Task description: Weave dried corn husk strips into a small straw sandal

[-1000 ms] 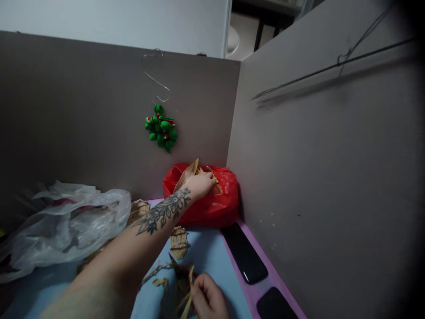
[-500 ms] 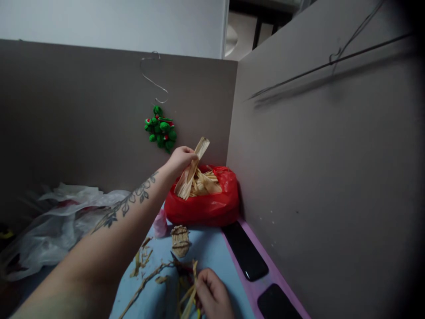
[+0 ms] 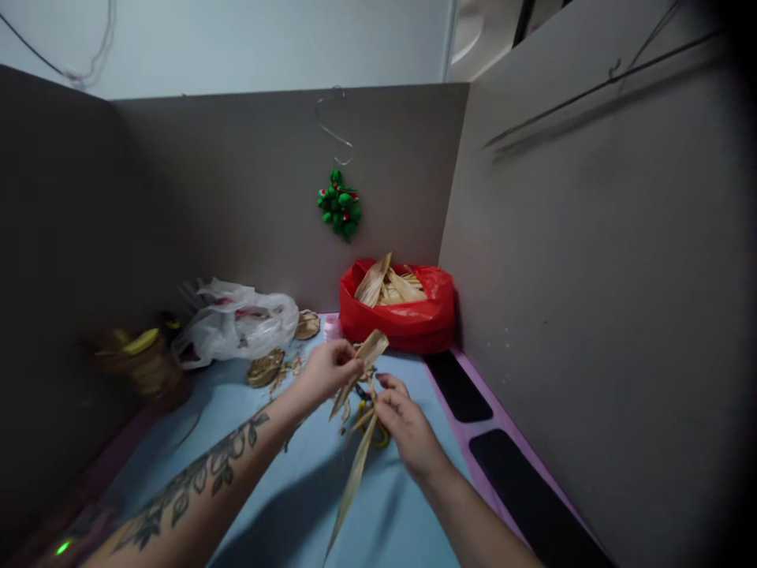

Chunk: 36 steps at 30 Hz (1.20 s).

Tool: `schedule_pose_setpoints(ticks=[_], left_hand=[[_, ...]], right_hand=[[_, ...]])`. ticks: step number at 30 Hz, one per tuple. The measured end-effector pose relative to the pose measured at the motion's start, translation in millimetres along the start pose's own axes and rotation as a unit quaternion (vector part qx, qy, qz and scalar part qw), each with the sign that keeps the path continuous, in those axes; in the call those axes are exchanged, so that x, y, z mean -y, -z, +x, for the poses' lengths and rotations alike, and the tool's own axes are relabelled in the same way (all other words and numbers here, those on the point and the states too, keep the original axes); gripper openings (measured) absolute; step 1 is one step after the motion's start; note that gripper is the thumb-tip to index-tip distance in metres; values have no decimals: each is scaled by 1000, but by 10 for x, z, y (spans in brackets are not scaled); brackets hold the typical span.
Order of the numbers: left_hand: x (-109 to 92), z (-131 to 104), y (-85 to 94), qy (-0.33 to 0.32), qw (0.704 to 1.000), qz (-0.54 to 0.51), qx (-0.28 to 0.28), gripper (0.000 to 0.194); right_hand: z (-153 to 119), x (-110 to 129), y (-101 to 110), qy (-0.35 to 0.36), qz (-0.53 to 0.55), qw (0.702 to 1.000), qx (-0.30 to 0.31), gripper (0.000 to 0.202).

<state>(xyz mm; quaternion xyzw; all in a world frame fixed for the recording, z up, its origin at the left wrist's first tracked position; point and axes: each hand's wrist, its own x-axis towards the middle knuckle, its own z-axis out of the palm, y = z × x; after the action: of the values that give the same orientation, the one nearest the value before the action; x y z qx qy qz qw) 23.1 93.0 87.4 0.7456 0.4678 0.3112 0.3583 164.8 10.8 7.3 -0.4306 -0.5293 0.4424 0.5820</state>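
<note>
While the left fingers (image 3: 350, 368) pinch a broad, tan corn-husk strip (image 3: 372, 345), the right fingers (image 3: 387, 401) pinch narrower, tapering husk strands (image 3: 357, 465).

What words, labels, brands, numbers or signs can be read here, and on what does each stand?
None can be read.
Dry strip in left hand: no lettering visible.
Red bag: no lettering visible.
White plastic bag: reddish patches, too blurred to tell whether print.
Two dark slabs: no readable marks.

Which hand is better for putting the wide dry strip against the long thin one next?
Probably the left hand: it pinches the wide dry strip, close to the right hand, which holds the long thin strip.
</note>
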Motion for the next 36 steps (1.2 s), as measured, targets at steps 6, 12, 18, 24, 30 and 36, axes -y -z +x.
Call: schedule_pose_setpoints(ticks=[6, 12, 18, 24, 30, 36], left_hand=[[169, -676, -224, 56, 994, -92, 28, 17], [375, -913, -261, 90, 985, -145, -23, 30], [710, -953, -105, 117, 969, -135, -169, 40], [943, -1009, -87, 139, 948, -194, -209, 45], [904, -1053, -146, 153, 951, -230, -141, 43], [836, -1066, -420, 136, 958, -219, -121, 32]], right_hand=[[-95, -51, -167, 40, -26, 999, 7, 21], [-121, -76, -202, 30, -61, 997, 48, 17], [-81, -199, -143, -6, -125, 992, -3, 12], [-33, -280, 40, -68, -105, 992, -34, 12], [2, -246, 124, -147, 20, 987, 58, 25], [-83, -125, -88, -151, 143, 972, 109, 31]])
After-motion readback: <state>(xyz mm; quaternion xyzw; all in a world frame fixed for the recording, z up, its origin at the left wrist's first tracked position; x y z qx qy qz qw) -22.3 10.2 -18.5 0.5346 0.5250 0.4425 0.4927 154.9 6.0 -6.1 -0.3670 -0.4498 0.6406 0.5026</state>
